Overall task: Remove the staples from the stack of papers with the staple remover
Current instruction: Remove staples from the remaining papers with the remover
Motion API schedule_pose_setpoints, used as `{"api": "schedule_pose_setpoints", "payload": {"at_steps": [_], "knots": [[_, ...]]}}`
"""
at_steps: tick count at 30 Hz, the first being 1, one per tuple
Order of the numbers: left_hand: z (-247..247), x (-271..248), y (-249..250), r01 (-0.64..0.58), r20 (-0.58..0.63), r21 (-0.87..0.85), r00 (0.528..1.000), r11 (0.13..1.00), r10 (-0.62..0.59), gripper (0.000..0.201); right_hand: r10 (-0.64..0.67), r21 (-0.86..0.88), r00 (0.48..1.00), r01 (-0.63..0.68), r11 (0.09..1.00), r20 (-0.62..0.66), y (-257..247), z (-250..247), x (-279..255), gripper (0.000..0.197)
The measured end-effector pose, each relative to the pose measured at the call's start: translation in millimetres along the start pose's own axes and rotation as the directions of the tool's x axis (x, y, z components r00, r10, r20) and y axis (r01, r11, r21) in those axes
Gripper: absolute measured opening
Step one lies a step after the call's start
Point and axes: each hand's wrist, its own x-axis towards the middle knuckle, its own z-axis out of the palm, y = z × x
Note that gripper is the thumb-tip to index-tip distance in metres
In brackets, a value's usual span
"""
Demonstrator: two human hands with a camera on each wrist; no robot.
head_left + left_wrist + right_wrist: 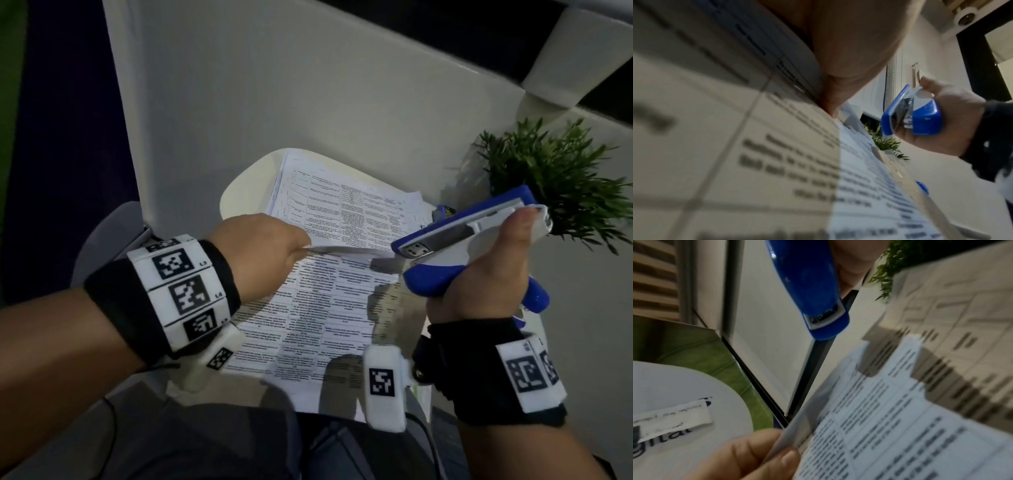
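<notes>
White tabletop (239,192) sits under your stack of papers (308,325), which lies close in front of you with its near edge at your lap. Your left hand (260,246) pinches a raised sheet (346,253) by its edge, while your right hand (493,284) curls its fingers around the blue and white staple remover (462,246), held above the stack's right side. Farther off, a green plant (561,181) stands beside the white wall (308,85).

Printed text (807,162) blurred, left hand (260,253) fingers seemingly hidden under sheets
</notes>
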Motion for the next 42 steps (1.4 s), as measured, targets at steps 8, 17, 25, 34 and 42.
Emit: {"api": "schedule_pose_setpoints", "payload": {"at_steps": [8, 17, 25, 34, 42], "knots": [[-1, 6, -13, 0.096, 0.034, 0.034, 0.995, 0.995, -0.097, 0.027, 0.179, 0.027, 0.984, -0.18, 0.983, 0.022, 20, -23, -4, 0.08], [13, 1, 1, 0.034, -0.078, -0.013, 0.996, 0.999, -0.035, 0.042, 0.541, 0.082, 0.839, -0.544, 0.835, 0.057, 49, -36, -8, 0.048], [3, 49, 32, 0.003, 0.023, -0.055, 1.0, 0.998, -0.002, 0.037, 0.59, -0.01, 0.797, -0.594, 0.805, 0.127, 49, -35, -2, 0.042], [11, 78, 37, 0.026, 0.106, 0.02, 0.994, 0.999, -0.028, 0.014, 0.617, -0.125, 0.785, -0.608, 0.784, 0.051, 49, -29, 9, 0.05], [15, 77, 33, 0.071, 0.072, -0.018, 0.995, 0.997, -0.07, 0.015, 0.579, -0.118, 0.811, -0.57, 0.813, 0.077, 53, 8, 2, 0.045]]}}
